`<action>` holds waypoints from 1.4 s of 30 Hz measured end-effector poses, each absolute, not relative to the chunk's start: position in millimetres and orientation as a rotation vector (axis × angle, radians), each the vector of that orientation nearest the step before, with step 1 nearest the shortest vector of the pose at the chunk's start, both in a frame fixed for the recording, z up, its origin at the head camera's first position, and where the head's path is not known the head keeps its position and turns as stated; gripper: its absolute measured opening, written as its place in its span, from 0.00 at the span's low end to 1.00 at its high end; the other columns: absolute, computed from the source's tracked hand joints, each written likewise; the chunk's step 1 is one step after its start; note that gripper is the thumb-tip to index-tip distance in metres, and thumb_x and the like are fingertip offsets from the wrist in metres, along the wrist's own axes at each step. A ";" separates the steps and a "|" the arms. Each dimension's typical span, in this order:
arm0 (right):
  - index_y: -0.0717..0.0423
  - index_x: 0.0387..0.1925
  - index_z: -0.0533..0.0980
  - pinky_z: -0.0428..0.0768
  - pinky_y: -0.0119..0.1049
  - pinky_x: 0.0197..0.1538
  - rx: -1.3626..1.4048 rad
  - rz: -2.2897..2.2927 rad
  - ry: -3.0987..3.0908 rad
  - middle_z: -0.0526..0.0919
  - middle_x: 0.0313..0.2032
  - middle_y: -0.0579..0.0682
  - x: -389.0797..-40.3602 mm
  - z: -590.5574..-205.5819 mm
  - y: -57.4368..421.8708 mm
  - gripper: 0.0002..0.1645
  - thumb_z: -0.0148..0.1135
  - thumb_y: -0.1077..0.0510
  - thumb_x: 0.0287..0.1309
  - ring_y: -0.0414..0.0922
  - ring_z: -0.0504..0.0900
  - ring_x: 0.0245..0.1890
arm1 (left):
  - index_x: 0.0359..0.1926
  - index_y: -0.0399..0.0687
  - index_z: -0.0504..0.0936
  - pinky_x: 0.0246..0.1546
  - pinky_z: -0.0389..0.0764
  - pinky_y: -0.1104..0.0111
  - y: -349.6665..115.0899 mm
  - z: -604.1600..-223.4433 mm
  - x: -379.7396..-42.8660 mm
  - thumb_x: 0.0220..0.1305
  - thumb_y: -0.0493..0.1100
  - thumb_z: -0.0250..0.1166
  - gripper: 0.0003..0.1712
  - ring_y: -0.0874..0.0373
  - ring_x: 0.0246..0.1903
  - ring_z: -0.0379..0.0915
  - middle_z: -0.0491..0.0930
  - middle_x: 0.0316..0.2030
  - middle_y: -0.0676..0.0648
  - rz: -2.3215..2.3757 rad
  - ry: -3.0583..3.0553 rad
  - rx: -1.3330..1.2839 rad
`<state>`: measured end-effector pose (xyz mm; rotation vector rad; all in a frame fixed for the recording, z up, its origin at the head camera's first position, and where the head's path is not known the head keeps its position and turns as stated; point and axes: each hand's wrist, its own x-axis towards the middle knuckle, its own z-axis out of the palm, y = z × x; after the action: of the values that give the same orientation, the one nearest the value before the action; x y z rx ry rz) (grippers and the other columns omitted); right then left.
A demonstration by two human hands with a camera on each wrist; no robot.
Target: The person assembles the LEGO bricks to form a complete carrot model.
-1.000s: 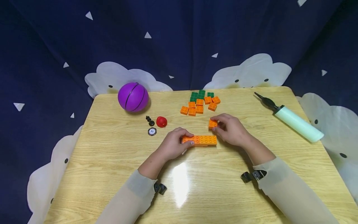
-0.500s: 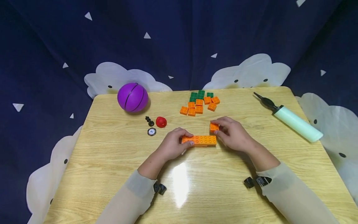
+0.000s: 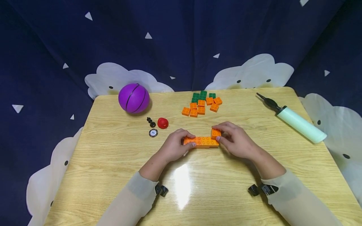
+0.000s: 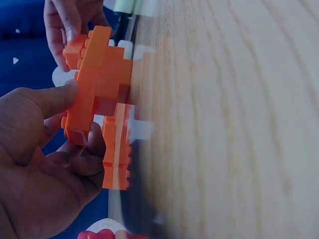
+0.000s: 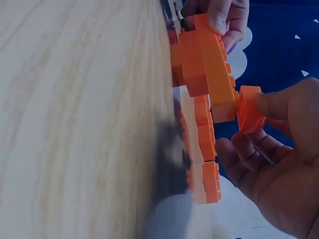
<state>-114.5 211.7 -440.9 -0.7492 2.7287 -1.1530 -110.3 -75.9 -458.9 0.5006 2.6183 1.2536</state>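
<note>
An orange toy-brick structure stands on the table, its long top row wider than the layers below, as the left wrist view shows. My left hand grips the left end of that top row between thumb and fingers. With thumb and fingertips my right hand pinches a small orange brick. In the right wrist view this brick sits right at the studs of the row's right end, slightly tilted. Both wrist views show the structure's lower layers narrowing toward the table.
Behind the hands lie several loose orange bricks and green bricks. To the left are a purple ball, a small red hat, a black chess piece and a poker chip. A hand pump lies at right.
My right hand has brought the small orange brick toward me, from behind the structure to over its right end. My left hand has stayed on the left end.
</note>
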 end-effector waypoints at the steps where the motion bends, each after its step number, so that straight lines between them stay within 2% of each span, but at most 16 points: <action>1: 0.53 0.66 0.77 0.84 0.48 0.51 -0.757 -1.155 2.723 0.79 0.59 0.47 -113.7 -441.0 211.6 0.25 0.66 0.59 0.70 0.45 0.81 0.50 | 0.51 0.57 0.88 0.54 0.76 0.60 -76.0 -458.8 -110.2 0.67 0.49 0.73 0.13 0.58 0.51 0.76 0.82 0.50 0.56 1.252 2.618 0.500; 7: 0.52 0.67 0.77 0.84 0.43 0.45 -0.767 -1.139 2.716 0.79 0.60 0.48 -108.0 -441.1 211.0 0.26 0.67 0.59 0.69 0.44 0.81 0.44 | 0.51 0.56 0.88 0.56 0.76 0.60 -76.2 -458.2 -110.0 0.67 0.49 0.73 0.13 0.58 0.52 0.76 0.82 0.50 0.55 1.246 2.622 0.508; 12: 0.52 0.67 0.77 0.86 0.43 0.51 -0.721 -1.125 2.705 0.79 0.60 0.47 -102.5 -440.5 209.5 0.27 0.68 0.60 0.68 0.44 0.83 0.49 | 0.51 0.56 0.88 0.57 0.77 0.60 -76.2 -458.8 -110.4 0.67 0.49 0.73 0.13 0.58 0.53 0.76 0.83 0.50 0.55 1.248 2.629 0.522; 18: 0.54 0.65 0.78 0.85 0.50 0.54 -0.751 -1.112 2.724 0.80 0.60 0.49 -100.0 -440.8 207.9 0.25 0.69 0.60 0.67 0.49 0.83 0.54 | 0.51 0.55 0.88 0.55 0.77 0.60 -75.8 -460.4 -110.6 0.66 0.49 0.74 0.13 0.57 0.52 0.77 0.83 0.49 0.55 1.249 2.638 0.514; 23: 0.50 0.64 0.78 0.82 0.54 0.59 -0.754 -1.123 2.708 0.80 0.61 0.48 -100.7 -442.2 209.4 0.24 0.68 0.58 0.69 0.51 0.80 0.60 | 0.51 0.55 0.88 0.58 0.76 0.59 -75.7 -460.4 -110.9 0.66 0.49 0.74 0.13 0.57 0.54 0.77 0.83 0.49 0.55 1.240 2.645 0.514; 26: 0.47 0.64 0.78 0.82 0.50 0.59 -0.720 -1.156 2.665 0.79 0.62 0.47 -101.5 -443.3 210.4 0.23 0.68 0.58 0.69 0.49 0.80 0.61 | 0.50 0.55 0.88 0.56 0.77 0.60 -76.0 -460.4 -110.9 0.66 0.48 0.74 0.13 0.57 0.53 0.77 0.83 0.49 0.55 1.243 2.642 0.513; 32: 0.46 0.63 0.78 0.85 0.40 0.52 -0.677 -1.259 2.566 0.80 0.61 0.48 -103.4 -446.9 211.5 0.23 0.68 0.60 0.69 0.46 0.86 0.52 | 0.51 0.55 0.88 0.55 0.77 0.60 -76.5 -460.8 -110.9 0.66 0.48 0.74 0.13 0.58 0.52 0.77 0.83 0.49 0.55 1.249 2.639 0.515; 42: 0.49 0.61 0.81 0.85 0.35 0.50 -0.633 -1.342 2.522 0.80 0.57 0.48 -104.6 -452.7 213.7 0.23 0.71 0.62 0.65 0.46 0.85 0.49 | 0.51 0.56 0.88 0.57 0.77 0.59 -76.2 -461.3 -110.5 0.66 0.49 0.74 0.13 0.58 0.53 0.77 0.83 0.49 0.55 1.250 2.639 0.522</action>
<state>-104.6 213.7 -452.7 -0.6332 2.5215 -1.3420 -110.5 -76.2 -461.3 0.5217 2.6387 1.2500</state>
